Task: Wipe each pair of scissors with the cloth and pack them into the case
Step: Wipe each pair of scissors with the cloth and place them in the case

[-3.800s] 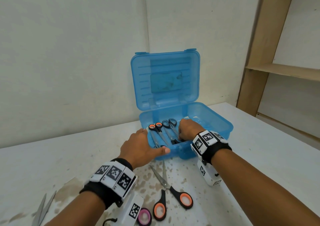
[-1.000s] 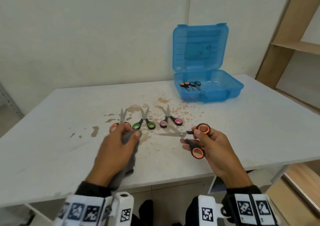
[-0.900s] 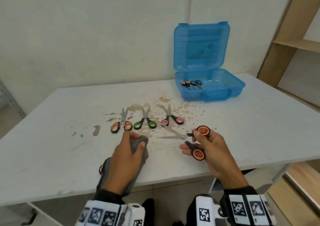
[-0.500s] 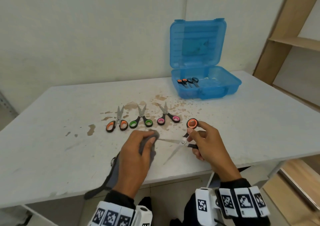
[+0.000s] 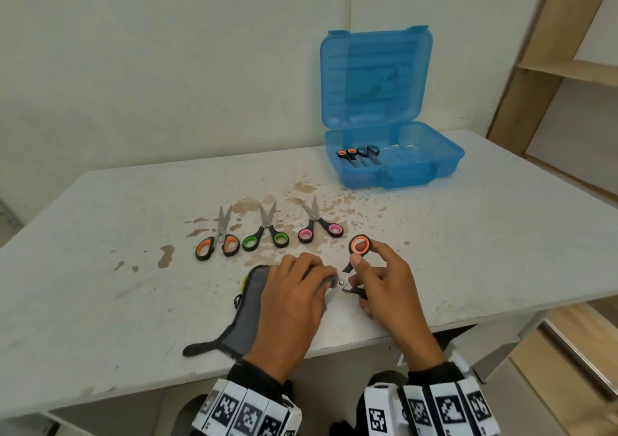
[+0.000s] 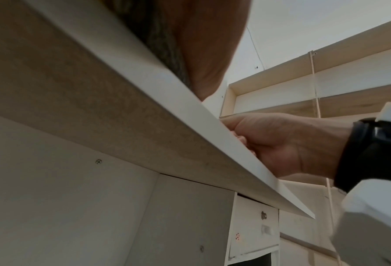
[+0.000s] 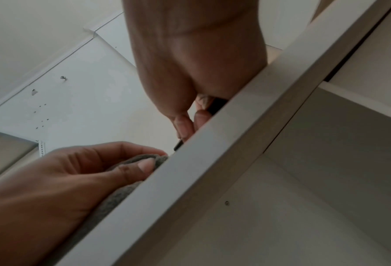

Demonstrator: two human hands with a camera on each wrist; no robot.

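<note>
At the near edge of the table [image 5: 100, 268], the left hand [image 5: 291, 305] clutches the grey cloth [image 5: 250, 308], fingers curled over it and around the blades of the orange-handled scissors [image 5: 358, 251]. The right hand [image 5: 388, 288] pinches those scissors by their handles, one ring raised. Three more pairs lie in a row beyond: orange [image 5: 218, 242], green [image 5: 266, 235], pink [image 5: 319, 226]. The blue case [image 5: 444, 164] stands open (two pairs inside). No readable writing, only square coded markers on the wrist bands [image 5: 247, 414].
</note>
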